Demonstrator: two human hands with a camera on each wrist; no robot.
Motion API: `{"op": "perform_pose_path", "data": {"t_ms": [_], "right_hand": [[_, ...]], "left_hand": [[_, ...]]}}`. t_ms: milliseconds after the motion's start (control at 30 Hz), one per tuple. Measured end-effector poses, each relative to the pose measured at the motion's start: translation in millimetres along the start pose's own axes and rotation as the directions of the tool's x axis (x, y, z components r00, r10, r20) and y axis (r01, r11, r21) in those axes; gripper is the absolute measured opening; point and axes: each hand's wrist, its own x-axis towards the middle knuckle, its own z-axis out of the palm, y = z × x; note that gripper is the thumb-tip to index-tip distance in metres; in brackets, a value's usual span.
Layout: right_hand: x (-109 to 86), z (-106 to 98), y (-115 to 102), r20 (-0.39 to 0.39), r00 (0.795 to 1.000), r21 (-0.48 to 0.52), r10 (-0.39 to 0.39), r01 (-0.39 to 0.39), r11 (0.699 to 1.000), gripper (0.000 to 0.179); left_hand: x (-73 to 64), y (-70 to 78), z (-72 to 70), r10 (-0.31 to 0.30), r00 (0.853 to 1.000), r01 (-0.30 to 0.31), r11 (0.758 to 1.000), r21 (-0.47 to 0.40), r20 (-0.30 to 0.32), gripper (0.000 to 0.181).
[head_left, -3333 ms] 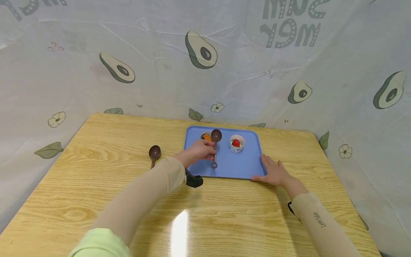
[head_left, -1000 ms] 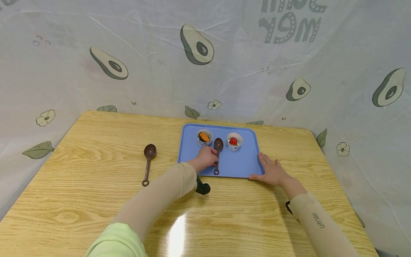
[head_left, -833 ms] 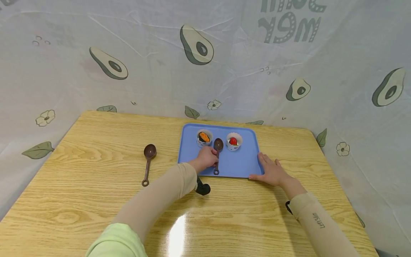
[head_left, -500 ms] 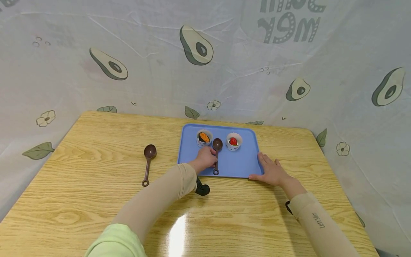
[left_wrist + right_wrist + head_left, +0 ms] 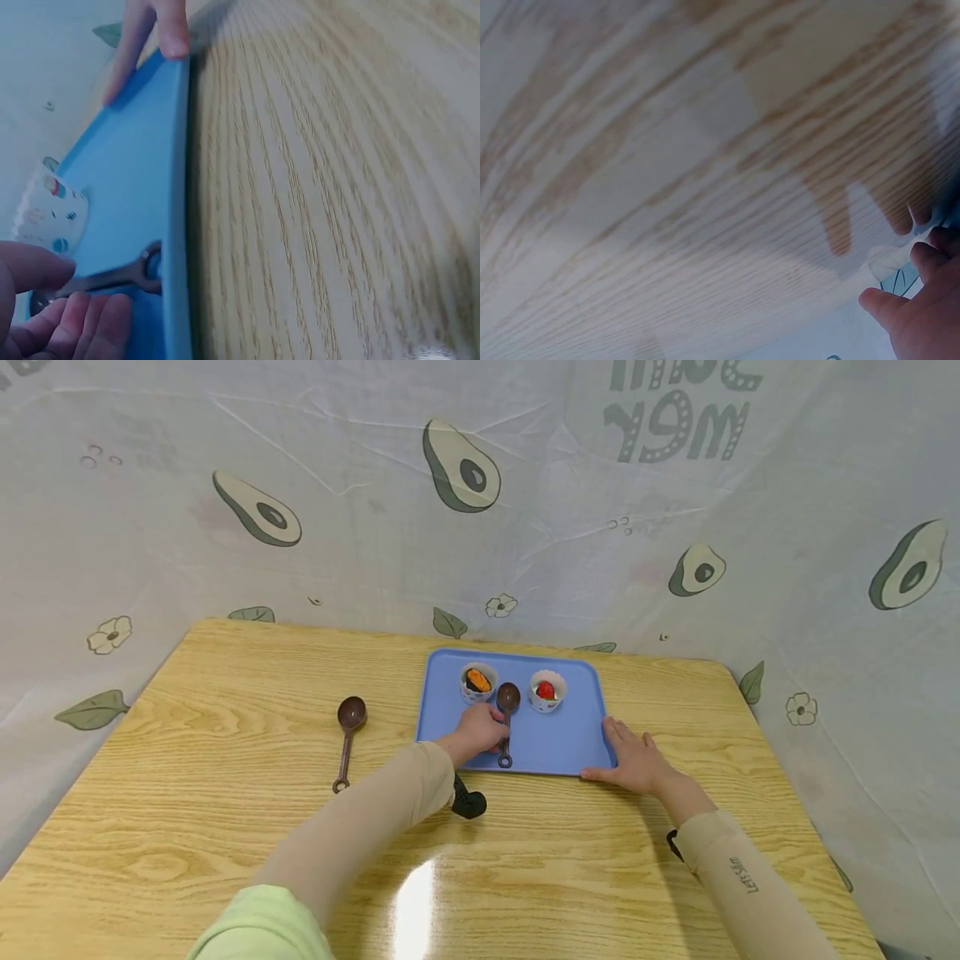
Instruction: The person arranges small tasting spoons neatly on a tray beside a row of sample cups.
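My left hand (image 5: 478, 732) pinches the handle of a dark brown spoon (image 5: 508, 697) lying lengthwise on a blue tray (image 5: 566, 752). The left wrist view shows the spoon's ringed handle (image 5: 120, 277) between thumb and curled fingers, its ring end just inside the tray's rim. My right hand (image 5: 637, 762) rests at the tray's right front corner, fingers spread and straight, thumb along the front rim. To the spoon's left stands a patterned white cup (image 5: 477, 696) holding an orange-topped sushi piece (image 5: 477, 680). Another such cup (image 5: 547, 704), with a red-topped piece (image 5: 546, 691), stands to its right.
A second brown spoon (image 5: 352, 714) lies on the wooden table (image 5: 247, 760) left of the tray, bowl away from me. Behind the table's back edge hangs a pale cloth (image 5: 360, 552) printed with avocados.
Since the earliest frame, my left hand has brought the spoon down between the two cups and slightly nearer me. Over the last second both hands stay nearly still.
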Motion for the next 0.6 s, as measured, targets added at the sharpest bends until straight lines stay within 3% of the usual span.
{"op": "perform_pose_path", "data": {"t_ms": [100, 200, 367, 600], "right_hand": [[-0.5, 0.1, -0.5, 0.001, 1.000, -0.001, -0.001, 0.001, 1.000, 0.108], [0.0, -1.2, -1.6, 0.003, 1.000, -0.003, -0.005, 0.005, 1.000, 0.108], [0.5, -2.1, -3.1, 0.004, 1.000, 0.000, -0.010, 0.010, 1.000, 0.109], [-0.9, -0.4, -3.1, 0.007, 1.000, 0.021, -0.013, 0.013, 1.000, 0.109]], "left_hand": [[-41.7, 31.5, -17.4, -0.035, 0.999, 0.035, 0.999, -0.009, 0.022, 0.029], [-63.9, 43.2, -28.2, -0.014, 0.999, 0.016, 0.999, -0.041, 0.041, 0.031], [-73.9, 45.2, -47.3, 0.007, 0.998, 0.000, 0.994, -0.108, 0.062, 0.030], [-80.8, 41.8, -88.1, -0.012, 0.999, 0.019, 0.989, -0.147, 0.044, 0.042]]}}
